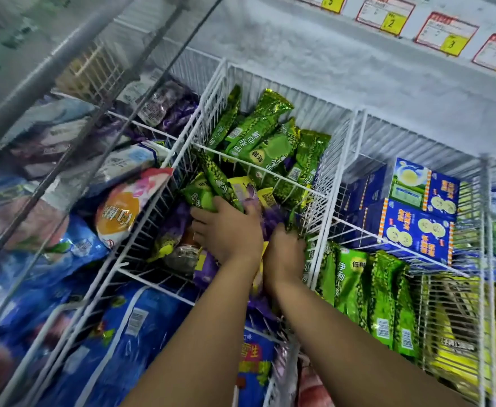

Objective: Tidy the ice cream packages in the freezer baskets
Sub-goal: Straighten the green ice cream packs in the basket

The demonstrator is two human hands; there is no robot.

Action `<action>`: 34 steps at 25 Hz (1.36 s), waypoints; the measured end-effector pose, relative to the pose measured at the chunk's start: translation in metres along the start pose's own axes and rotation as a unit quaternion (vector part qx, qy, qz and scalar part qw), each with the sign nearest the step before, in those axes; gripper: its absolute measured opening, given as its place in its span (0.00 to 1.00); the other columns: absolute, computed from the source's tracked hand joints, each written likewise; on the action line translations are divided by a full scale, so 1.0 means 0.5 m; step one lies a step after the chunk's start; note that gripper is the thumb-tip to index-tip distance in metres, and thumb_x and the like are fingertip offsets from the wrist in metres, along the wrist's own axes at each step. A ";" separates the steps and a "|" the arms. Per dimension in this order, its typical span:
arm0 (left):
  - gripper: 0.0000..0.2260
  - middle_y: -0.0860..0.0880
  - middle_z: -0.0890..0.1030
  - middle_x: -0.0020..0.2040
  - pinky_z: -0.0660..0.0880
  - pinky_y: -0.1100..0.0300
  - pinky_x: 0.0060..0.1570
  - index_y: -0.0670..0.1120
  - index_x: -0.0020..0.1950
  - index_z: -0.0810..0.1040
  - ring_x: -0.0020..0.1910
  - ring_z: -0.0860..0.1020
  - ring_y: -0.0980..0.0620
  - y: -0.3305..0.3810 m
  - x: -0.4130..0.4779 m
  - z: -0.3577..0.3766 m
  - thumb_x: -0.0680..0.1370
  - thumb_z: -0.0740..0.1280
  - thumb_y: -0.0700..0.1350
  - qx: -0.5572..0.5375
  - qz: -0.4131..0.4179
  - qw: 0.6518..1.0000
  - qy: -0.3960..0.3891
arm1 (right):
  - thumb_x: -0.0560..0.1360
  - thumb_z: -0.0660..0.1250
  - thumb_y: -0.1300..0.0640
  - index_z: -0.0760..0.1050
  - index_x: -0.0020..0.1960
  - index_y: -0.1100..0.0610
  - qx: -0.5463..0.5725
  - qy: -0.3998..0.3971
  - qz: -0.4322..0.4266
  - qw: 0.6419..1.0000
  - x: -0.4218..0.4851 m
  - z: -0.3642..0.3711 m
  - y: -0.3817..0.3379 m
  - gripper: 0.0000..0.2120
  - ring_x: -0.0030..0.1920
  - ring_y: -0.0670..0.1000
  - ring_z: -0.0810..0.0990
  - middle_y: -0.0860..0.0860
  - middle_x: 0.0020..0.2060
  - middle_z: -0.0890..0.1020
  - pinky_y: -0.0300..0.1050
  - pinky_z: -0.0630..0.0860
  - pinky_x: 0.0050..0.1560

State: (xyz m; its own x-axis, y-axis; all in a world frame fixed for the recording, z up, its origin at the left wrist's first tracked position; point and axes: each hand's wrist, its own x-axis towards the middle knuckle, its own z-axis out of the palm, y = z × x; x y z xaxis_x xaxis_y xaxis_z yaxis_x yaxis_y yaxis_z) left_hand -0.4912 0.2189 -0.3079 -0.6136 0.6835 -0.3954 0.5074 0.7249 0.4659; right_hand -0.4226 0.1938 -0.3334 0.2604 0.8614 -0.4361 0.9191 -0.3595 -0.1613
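Sorting step in hand, inside the middle basket [164, 218]. Left hand [226, 230]: fingers curled closed on a green package [199, 196], long axis running up-left, away past the fingertips. Right hand [285, 248]: fingers buried among purple packages [273, 215], grip impossible to tell. Next, probably: lift green package toward green pile [258, 136] beyond the fingers, same direction.

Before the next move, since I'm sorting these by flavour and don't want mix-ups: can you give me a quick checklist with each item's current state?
1. Left hand gripping green packages: ok.
2. Right hand holding a package: cannot tell, fingers buried.
3. Middle basket holds one flavour only: not ok, purple packages mixed in.
4. Back compartment's green packages lined up: not ok, leaning.
5. Blue boxes stacked neatly: ok.
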 end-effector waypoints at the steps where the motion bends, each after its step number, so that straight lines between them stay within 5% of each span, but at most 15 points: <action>1: 0.26 0.34 0.60 0.70 0.63 0.44 0.62 0.41 0.66 0.66 0.63 0.64 0.35 -0.005 0.000 -0.003 0.76 0.63 0.59 -0.001 0.009 1.000 0.004 | 0.78 0.51 0.69 0.65 0.71 0.61 0.007 0.022 -0.010 1.000 0.000 -0.001 0.001 0.21 0.62 0.63 0.71 0.62 0.62 0.74 0.51 0.72 0.54; 9: 0.19 0.42 0.56 0.75 0.68 0.41 0.61 0.43 0.59 0.72 0.69 0.59 0.40 -0.057 -0.046 -0.043 0.76 0.63 0.56 -0.037 0.069 0.996 0.054 | 0.72 0.60 0.75 0.72 0.70 0.63 0.193 0.174 -0.129 0.957 -0.035 -0.024 -0.001 0.27 0.60 0.63 0.75 0.61 0.61 0.77 0.52 0.73 0.56; 19: 0.18 0.40 0.59 0.74 0.64 0.45 0.66 0.42 0.60 0.78 0.68 0.61 0.40 -0.074 -0.098 -0.075 0.79 0.64 0.55 -0.100 0.110 0.982 0.121 | 0.72 0.63 0.72 0.69 0.72 0.60 0.198 0.192 -0.174 0.945 -0.069 -0.093 -0.026 0.29 0.65 0.58 0.72 0.56 0.66 0.73 0.49 0.74 0.58; 25: 0.15 0.35 0.64 0.71 0.66 0.45 0.63 0.41 0.58 0.80 0.67 0.66 0.37 0.021 -0.178 -0.099 0.78 0.67 0.49 -0.136 0.263 0.932 0.210 | 0.70 0.57 0.73 0.75 0.67 0.62 0.308 0.355 -0.187 0.863 -0.100 -0.209 0.020 0.27 0.58 0.58 0.78 0.59 0.59 0.78 0.48 0.76 0.59; 29: 0.16 0.35 0.65 0.71 0.64 0.49 0.65 0.41 0.57 0.80 0.68 0.64 0.40 0.069 -0.324 -0.013 0.78 0.65 0.51 -0.150 0.314 0.932 0.107 | 0.69 0.56 0.73 0.77 0.64 0.61 0.319 0.395 -0.092 0.857 -0.122 -0.261 0.205 0.27 0.55 0.54 0.77 0.58 0.55 0.80 0.31 0.66 0.56; 34: 0.24 0.33 0.68 0.68 0.68 0.41 0.62 0.40 0.54 0.81 0.62 0.70 0.32 0.021 -0.435 0.146 0.77 0.58 0.58 -0.026 0.292 0.953 -0.079 | 0.66 0.59 0.77 0.77 0.61 0.59 0.312 0.299 0.036 0.901 -0.131 -0.148 0.411 0.27 0.55 0.57 0.77 0.56 0.54 0.79 0.35 0.66 0.54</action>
State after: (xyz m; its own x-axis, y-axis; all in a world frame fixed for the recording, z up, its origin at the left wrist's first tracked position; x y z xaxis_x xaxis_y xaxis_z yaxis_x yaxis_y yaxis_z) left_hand -0.3083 0.0842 -0.2747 -0.1341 0.9765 -0.1686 0.7018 0.2137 0.6796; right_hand -0.2288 0.0899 -0.2724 0.5971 0.7999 0.0601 0.5965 -0.3926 -0.7000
